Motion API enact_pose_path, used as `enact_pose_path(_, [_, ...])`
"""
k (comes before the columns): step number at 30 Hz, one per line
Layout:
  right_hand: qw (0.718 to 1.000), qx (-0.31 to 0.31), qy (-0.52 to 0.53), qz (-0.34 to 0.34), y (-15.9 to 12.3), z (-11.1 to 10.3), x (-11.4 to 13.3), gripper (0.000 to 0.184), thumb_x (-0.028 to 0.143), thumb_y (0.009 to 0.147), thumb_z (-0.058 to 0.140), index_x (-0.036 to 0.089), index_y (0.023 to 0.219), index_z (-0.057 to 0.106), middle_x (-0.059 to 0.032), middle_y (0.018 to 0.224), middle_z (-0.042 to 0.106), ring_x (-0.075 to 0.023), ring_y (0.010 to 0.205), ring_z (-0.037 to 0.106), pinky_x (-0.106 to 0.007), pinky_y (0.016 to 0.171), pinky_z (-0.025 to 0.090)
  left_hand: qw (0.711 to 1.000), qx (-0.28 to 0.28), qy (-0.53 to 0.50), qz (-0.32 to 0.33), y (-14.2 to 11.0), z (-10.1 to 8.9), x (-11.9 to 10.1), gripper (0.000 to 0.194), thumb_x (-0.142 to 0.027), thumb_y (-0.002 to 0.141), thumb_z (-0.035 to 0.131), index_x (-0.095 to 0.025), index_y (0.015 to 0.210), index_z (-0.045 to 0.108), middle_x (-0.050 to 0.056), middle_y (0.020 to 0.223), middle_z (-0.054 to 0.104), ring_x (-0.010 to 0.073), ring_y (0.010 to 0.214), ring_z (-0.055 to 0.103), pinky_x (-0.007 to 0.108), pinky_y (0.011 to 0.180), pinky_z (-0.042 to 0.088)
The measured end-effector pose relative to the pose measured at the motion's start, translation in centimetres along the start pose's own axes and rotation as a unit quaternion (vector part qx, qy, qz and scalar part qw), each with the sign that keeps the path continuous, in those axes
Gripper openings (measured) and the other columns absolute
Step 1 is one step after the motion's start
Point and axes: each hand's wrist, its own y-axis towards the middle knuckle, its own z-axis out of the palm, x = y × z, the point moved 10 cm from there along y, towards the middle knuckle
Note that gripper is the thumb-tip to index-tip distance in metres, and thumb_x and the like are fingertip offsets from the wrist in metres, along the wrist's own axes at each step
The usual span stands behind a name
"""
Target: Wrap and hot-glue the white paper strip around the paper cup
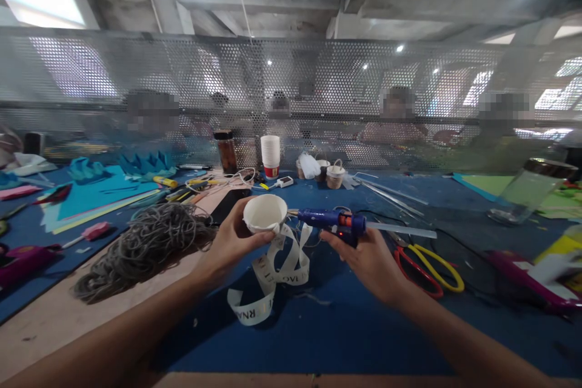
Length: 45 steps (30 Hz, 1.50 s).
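My left hand (234, 239) is closed around a small white paper cup (265, 213), its open mouth tilted toward me. A pale ribbon (251, 309) with dark printed letters trails from the cup's side in loops down to the blue table. In my right hand (364, 254) is a blue glue gun (318, 218), with a clear glue stick (400, 230) poking out of its back end. The gun's nozzle points left and meets or nearly touches the cup's right side; I cannot tell which. The glue gun's handle is mostly hidden by my fingers.
Tangled grey cord (150, 248) lies at left, by blue paper sheets (104, 191). Stacked paper cups (270, 154), a lidded brown jar (226, 154) and small baskets (335, 176) stand behind. Red-and-yellow scissors (427, 270) and a glass jar (522, 194) are at right. People sit beyond the perforated screen (313, 73).
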Motion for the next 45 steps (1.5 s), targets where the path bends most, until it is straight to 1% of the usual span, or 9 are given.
enact_pose_path(3, [1.000, -0.002, 0.002, 0.006, 0.0, 0.0, -0.3, 0.039, 0.055, 0.090, 0.059, 0.018, 0.080, 0.066, 0.0008, 0.057, 0.057, -0.0157, 0.055, 0.054, -0.027, 0.052, 0.044, 1.000, 0.012, -0.014, -0.009, 0.0, 0.2, 0.1, 0.069, -0.033, 0.068, 0.082, -0.023, 0.128, 0.052, 0.008, 0.117, 0.066, 0.0263, 0.107, 0.064, 0.035, 0.086, 0.055])
enact_pose_path(8, [1.000, -0.003, 0.000, 0.006, 0.0, 0.0, -0.5, 0.038, 0.055, 0.090, 0.059, 0.018, 0.084, 0.068, -0.0002, 0.062, 0.061, -0.0165, 0.058, 0.058, -0.027, 0.055, 0.046, 1.000, 0.018, -0.008, -0.021, 0.0, 0.4, 0.3, 0.072, -0.038, 0.066, 0.082, -0.022, 0.130, 0.052, 0.010, 0.118, 0.067, 0.0296, 0.108, 0.064, 0.037, 0.084, 0.056])
enact_pose_path(14, [1.000, -0.015, 0.002, -0.002, 0.1, 0.0, -0.6, 0.038, 0.054, 0.091, 0.058, 0.019, 0.086, 0.070, 0.0002, 0.059, 0.060, -0.0162, 0.057, 0.058, -0.027, 0.054, 0.046, 0.999, 0.041, -0.019, -0.019, 0.0, 0.7, 0.7, 0.066, -0.037, 0.066, 0.082, -0.023, 0.125, 0.057, 0.008, 0.113, 0.070, 0.0277, 0.103, 0.065, 0.035, 0.083, 0.056])
enact_pose_path(19, [1.000, -0.022, 0.003, -0.001, 0.2, -0.2, -0.6, 0.037, 0.054, 0.090, 0.060, 0.019, 0.087, 0.071, 0.0007, 0.060, 0.060, -0.0156, 0.057, 0.057, -0.027, 0.057, 0.046, 0.998, 0.051, -0.032, -0.027, 0.1, 0.8, 1.0, 0.065, -0.035, 0.065, 0.083, -0.024, 0.124, 0.058, 0.007, 0.111, 0.070, 0.0271, 0.101, 0.065, 0.033, 0.080, 0.055])
enact_pose_path(24, [1.000, -0.004, 0.014, 0.005, 0.1, 0.1, -0.5, 0.037, 0.054, 0.091, 0.059, 0.019, 0.089, 0.071, 0.0017, 0.060, 0.059, -0.0146, 0.056, 0.056, -0.027, 0.056, 0.046, 0.996, 0.044, -0.065, -0.036, 0.0, 0.9, 0.8, 0.065, -0.032, 0.065, 0.084, -0.025, 0.124, 0.057, 0.006, 0.110, 0.069, 0.0255, 0.100, 0.065, 0.032, 0.078, 0.055])
enact_pose_path(30, [1.000, 0.014, 0.022, 0.009, 0.0, 0.3, 0.0, 0.035, 0.053, 0.090, 0.060, 0.020, 0.090, 0.071, 0.0017, 0.059, 0.059, -0.0150, 0.055, 0.055, -0.027, 0.055, 0.046, 0.995, 0.030, -0.082, -0.050, 0.0, 0.8, 0.6, 0.063, -0.033, 0.067, 0.083, -0.023, 0.122, 0.056, 0.006, 0.106, 0.066, 0.0238, 0.093, 0.064, 0.031, 0.070, 0.056])
enact_pose_path(36, [0.999, 0.023, 0.038, 0.009, -0.2, 0.6, 0.4, 0.037, 0.054, 0.088, 0.062, 0.019, 0.078, 0.068, 0.0023, 0.056, 0.055, -0.0139, 0.053, 0.052, -0.026, 0.051, 0.043, 0.994, 0.039, -0.087, -0.050, 0.1, 0.9, 0.7, 0.061, -0.033, 0.069, 0.081, -0.023, 0.124, 0.054, 0.007, 0.108, 0.066, 0.0250, 0.095, 0.064, 0.031, 0.069, 0.055])
enact_pose_path(41, [0.995, 0.045, 0.078, 0.045, -0.2, 0.8, -0.4, 0.046, 0.059, 0.087, 0.062, 0.020, 0.063, 0.058, 0.0026, 0.054, 0.053, -0.0117, 0.050, 0.049, -0.024, 0.050, 0.041, 0.992, 0.011, -0.107, -0.058, 0.2, 0.7, 0.7, 0.064, -0.033, 0.064, 0.084, -0.021, 0.120, 0.056, 0.007, 0.105, 0.066, 0.0248, 0.092, 0.064, 0.032, 0.068, 0.055])
enact_pose_path(45, [0.994, 0.032, 0.073, 0.078, 0.5, -0.1, -1.3, 0.056, 0.062, 0.088, 0.057, 0.019, 0.052, 0.052, 0.0018, 0.050, 0.051, -0.0110, 0.048, 0.046, -0.025, 0.052, 0.039, 0.991, 0.008, -0.114, -0.063, 0.2, 0.8, 0.4, 0.061, -0.032, 0.064, 0.083, -0.020, 0.119, 0.059, 0.008, 0.105, 0.067, 0.0235, 0.089, 0.064, 0.031, 0.067, 0.054])
